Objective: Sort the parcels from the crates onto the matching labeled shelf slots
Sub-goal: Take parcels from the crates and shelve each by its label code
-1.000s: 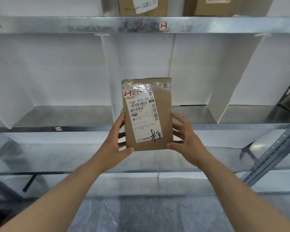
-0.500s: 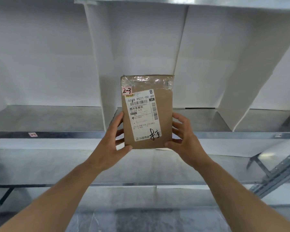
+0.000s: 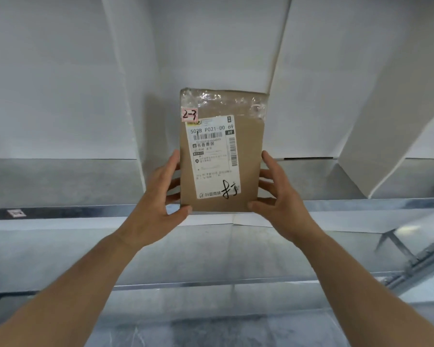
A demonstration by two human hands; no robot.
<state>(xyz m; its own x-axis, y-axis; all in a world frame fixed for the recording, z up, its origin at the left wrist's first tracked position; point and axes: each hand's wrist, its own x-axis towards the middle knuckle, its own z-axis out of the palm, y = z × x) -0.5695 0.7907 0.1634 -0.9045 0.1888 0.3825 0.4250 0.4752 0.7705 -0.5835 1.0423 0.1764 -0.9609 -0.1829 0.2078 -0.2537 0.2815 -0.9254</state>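
Observation:
A flat brown cardboard parcel (image 3: 251,159) stands upright in front of me, held between both hands. It carries a white shipping label and a small pink tag reading "2-3" (image 3: 189,114) at its top left. My left hand (image 3: 158,196) grips its lower left edge, thumb on the front corner. My right hand (image 3: 278,196) grips the lower right edge the same way. Behind the parcel is a metal shelf (image 3: 361,205) split into slots by white dividers (image 3: 125,101).
A second white divider (image 3: 386,136) slants at the right. A small label sticker (image 3: 16,213) sits on the shelf's front rail at the left. A lower metal shelf (image 3: 211,281) runs below my arms, with a diagonal steel brace (image 3: 416,261) at the right.
The view has dropped and closed in on the middle shelf; the upper shelf with its boxes has left the frame. The parcel stays upright in both hands, now nearer the slot.

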